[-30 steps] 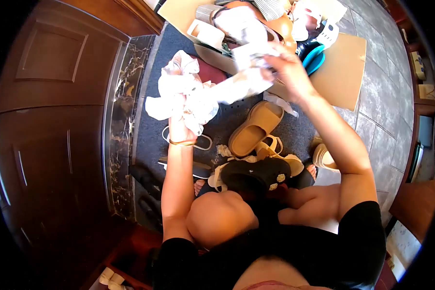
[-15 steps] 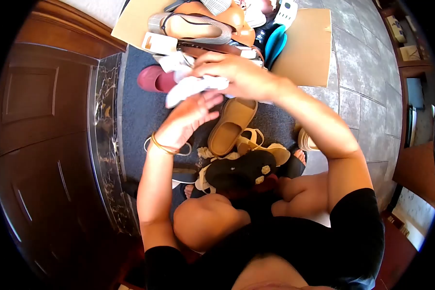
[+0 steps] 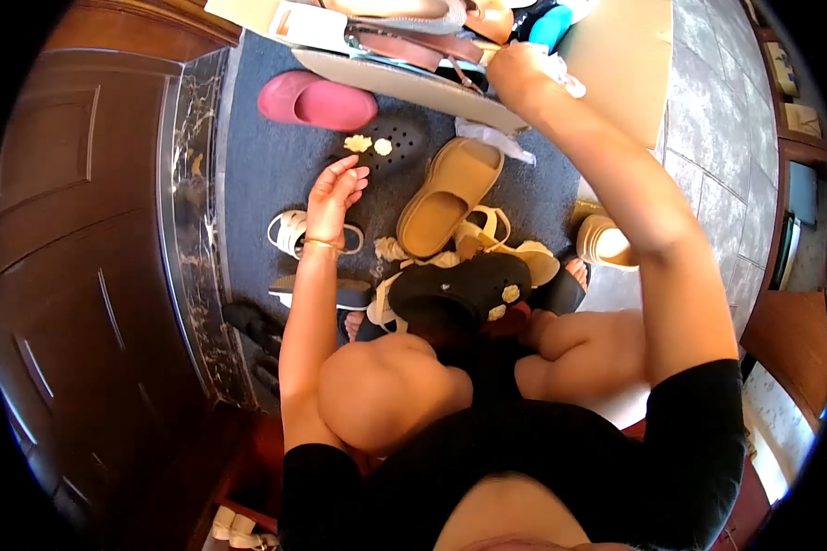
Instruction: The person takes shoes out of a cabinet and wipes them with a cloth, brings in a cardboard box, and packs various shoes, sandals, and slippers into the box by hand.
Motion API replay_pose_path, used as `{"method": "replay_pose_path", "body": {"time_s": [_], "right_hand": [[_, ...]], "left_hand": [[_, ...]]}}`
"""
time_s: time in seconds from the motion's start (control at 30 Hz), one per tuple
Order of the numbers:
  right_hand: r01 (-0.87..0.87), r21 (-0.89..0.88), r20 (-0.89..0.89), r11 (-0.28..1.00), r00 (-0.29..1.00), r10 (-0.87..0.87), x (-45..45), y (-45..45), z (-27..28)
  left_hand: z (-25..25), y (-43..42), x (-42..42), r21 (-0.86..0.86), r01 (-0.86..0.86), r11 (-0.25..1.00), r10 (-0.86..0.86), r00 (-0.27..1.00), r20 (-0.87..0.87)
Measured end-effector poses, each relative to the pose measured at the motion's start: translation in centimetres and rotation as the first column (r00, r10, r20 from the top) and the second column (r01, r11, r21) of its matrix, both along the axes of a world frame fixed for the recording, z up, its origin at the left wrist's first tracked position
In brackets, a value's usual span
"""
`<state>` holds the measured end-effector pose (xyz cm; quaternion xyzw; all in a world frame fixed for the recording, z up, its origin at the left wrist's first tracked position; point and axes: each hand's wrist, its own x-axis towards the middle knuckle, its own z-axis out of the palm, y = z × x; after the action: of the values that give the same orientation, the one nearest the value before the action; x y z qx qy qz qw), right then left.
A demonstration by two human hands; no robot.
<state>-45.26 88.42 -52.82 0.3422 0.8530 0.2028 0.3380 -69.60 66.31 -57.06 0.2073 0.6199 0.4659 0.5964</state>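
My left hand (image 3: pixel 334 200) hovers over the mat with loosely bent fingers, slightly apart and holding nothing. Just beyond its fingertips lies a black clog (image 3: pixel 400 147) with yellow charms, beside a pink clog (image 3: pixel 335 103). At the near side of the cardboard box (image 3: pixel 620 64), my right hand (image 3: pixel 519 78) reaches in, its fingers hidden from view. White crumpled material (image 3: pixel 562 75) shows beside that hand; whether it is gripped is unclear. Between my hands sits a tan slide (image 3: pixel 450 197). Closer to my knees rests another black clog (image 3: pixel 464 289) with yellow charms.
Shoes fill the box, including a striped-edged flat. A translucent plastic piece (image 3: pixel 494 140) lies on the dark mat (image 3: pixel 248 174). White sandals (image 3: pixel 289 231), beige sandals (image 3: pixel 533 262) and a cream shoe (image 3: pixel 608 243) lie around my feet. A brown door (image 3: pixel 73 230) stands left, shelves right.
My hands have separated: the right moved up and right to the box, the left down and left. The white material left my left hand's reach. The view shifted, and the far black clog shows now.
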Motion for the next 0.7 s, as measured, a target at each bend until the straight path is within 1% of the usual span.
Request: {"method": "replay_pose_path", "body": {"time_s": [0.03, 0.07, 0.1, 0.13, 0.17, 0.2, 0.23, 0.27, 0.3, 0.33, 0.37, 0.4, 0.43, 0.47, 0.5, 0.53, 0.57, 0.6, 0.67, 0.7], "right_hand": [[0.064, -0.112, -0.071, 0.992, 0.995, -0.072, 0.2, -0.8, 1.7], [0.069, -0.111, -0.197, 0.991, 0.976, -0.090, 1.3, -1.9, 2.3], [0.071, -0.107, -0.318, 0.992, 0.942, -0.102, 3.3, -2.9, 3.0], [0.066, -0.099, -0.436, 0.993, 0.894, -0.103, 4.8, -3.5, 3.6], [0.145, -0.176, -0.461, 0.974, 0.862, -0.212, 5.3, -3.9, 4.2], [0.161, -0.302, -0.568, 0.940, 0.762, -0.313, 5.3, -3.9, 4.8], [0.159, -0.430, -0.642, 0.889, 0.638, -0.425, 5.2, -3.8, 5.9], [0.136, -0.552, -0.680, 0.823, 0.496, -0.539, 5.3, -3.9, 6.4], [0.045, -0.539, -0.678, 0.841, 0.569, -0.465, 6.1, -2.8, 5.4], [0.051, -0.502, -0.678, 0.864, 0.596, -0.429, 6.4, -2.7, 5.7], [0.056, -0.462, -0.675, 0.885, 0.626, -0.391, 6.7, -2.4, 6.4], [0.054, -0.420, -0.669, 0.906, 0.656, -0.349, 6.8, -2.1, 6.8], [0.120, -0.391, -0.628, 0.913, 0.690, -0.360, 7.0, -2.2, 6.8], [0.024, -0.260, -0.612, 0.965, 0.769, -0.184, 7.1, -1.9, 6.6], [-0.090, -0.137, -0.569, 0.986, 0.823, -0.004, 7.2, -1.6, 6.1], [-0.214, -0.023, -0.503, 0.977, 0.847, 0.174, 7.0, -1.3, 5.7], [-0.273, 0.088, -0.461, 0.958, 0.842, 0.282, 6.1, -1.2, 4.8], [-0.163, 0.023, -0.425, 0.986, 0.892, 0.157, 5.0, -1.0, 3.4], [0.079, -0.094, -0.317, 0.992, 0.942, -0.105, 3.2, -1.1, 0.4], [0.110, -0.055, -0.347, 0.992, 0.930, -0.122, 2.6, -1.1, -0.4]], "left_hand": [[-0.6, -0.8, 0.2, 0.026, -0.007, 1.000, 0.008, 1.000, -0.019], [-1.5, -1.3, 0.4, 0.062, -0.015, 0.998, 0.017, 0.999, -0.037], [-2.6, -1.9, 0.8, 0.162, -0.001, 0.987, 0.015, 0.996, -0.084], [-3.3, -2.5, 1.3, 0.205, 0.004, 0.979, 0.020, 0.993, -0.115], [-3.9, -3.2, 1.9, 0.261, 0.078, 0.962, -0.013, 0.970, -0.241], [-4.4, -4.1, 2.4, 0.300, 0.160, 0.940, -0.041, 0.929, -0.367], [-3.5, -4.8, 3.0, 0.143, 0.264, 0.954, -0.176, 0.877, -0.448], [-5.0, -6.1, 3.0, 0.021, 0.417, 0.909, -0.318, 0.724, -0.612], [-6.6, -7.5, 3.1, -0.101, 0.519, 0.849, -0.424, 0.553, -0.717], [-6.5, -8.2, 3.6, -0.235, 0.593, 0.770, -0.512, 0.355, -0.782], [-6.6, -8.9, 4.2, -0.295, 0.600, 0.743, -0.548, 0.292, -0.784], [-6.7, -9.4, 4.8, -0.354, 0.601, 0.716, -0.580, 0.230, -0.781], [-6.5, -9.6, 5.1, -0.412, 0.597, 0.688, -0.610, 0.168, -0.774], [-7.6, -9.8, 5.0, -0.411, 0.606, 0.681, -0.665, 0.278, -0.693], [-9.1, -10.3, 4.7, -0.411, 0.615, 0.673, -0.710, 0.381, -0.592], [-9.2, -10.1, 4.7, -0.455, 0.696, 0.556, -0.824, 0.389, -0.412], [-9.3, -10.0, 4.7, -0.480, 0.767, 0.426, -0.905, 0.367, -0.217], [-11.4, -11.2, 4.5, -0.514, 0.792, 0.329, -0.944, 0.285, -0.165], [-9.6, -11.0, 6.8, -0.521, 0.840, 0.149, -0.983, 0.182, 0.012], [-10.1, -10.8, 7.3, -0.500, 0.845, 0.192, -0.971, 0.238, 0.029]]}}
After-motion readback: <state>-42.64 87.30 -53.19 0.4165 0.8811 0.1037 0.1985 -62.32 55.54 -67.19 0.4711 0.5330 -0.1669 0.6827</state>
